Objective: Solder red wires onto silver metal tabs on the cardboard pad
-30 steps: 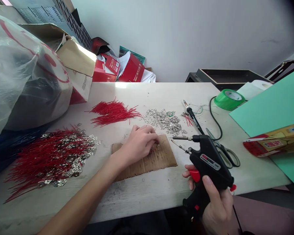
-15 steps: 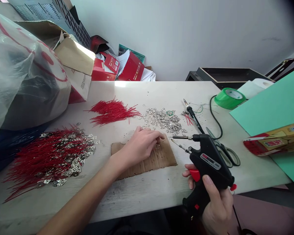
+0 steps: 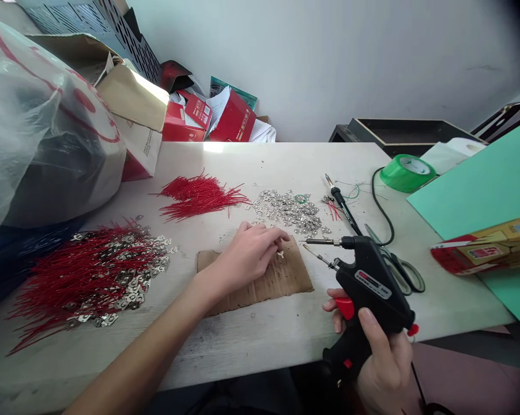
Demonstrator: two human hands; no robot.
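Observation:
My left hand (image 3: 252,253) is over a piece of brown cardboard (image 3: 238,297), its fingers bent and slightly apart. Close beside the fingertips, a small silvery metal tab (image 3: 280,254) lies on the cardboard; whether a finger touches it is hard to make out. My right hand (image 3: 383,357) grips a black soldering gun (image 3: 372,282) by its handle, fingers near the red trigger. Its metal tip (image 3: 323,242) and the thin feed tube below it point left toward the cardboard. Just beyond the cardboard lies a scattered pile of small metal tabs (image 3: 290,210).
Red wires (image 3: 199,197) lie behind my left hand. Wires with metal tabs attached (image 3: 95,276) are heaped left, near a plastic bag (image 3: 56,132). A soldering iron (image 3: 344,207), scissors (image 3: 400,271), green tape (image 3: 407,173) and a yellow-red packet (image 3: 485,245) are on the right.
The fingertips of my left hand have shifted slightly, and the metal tab beneath them now shows more plainly. My right hand holds the soldering gun almost still.

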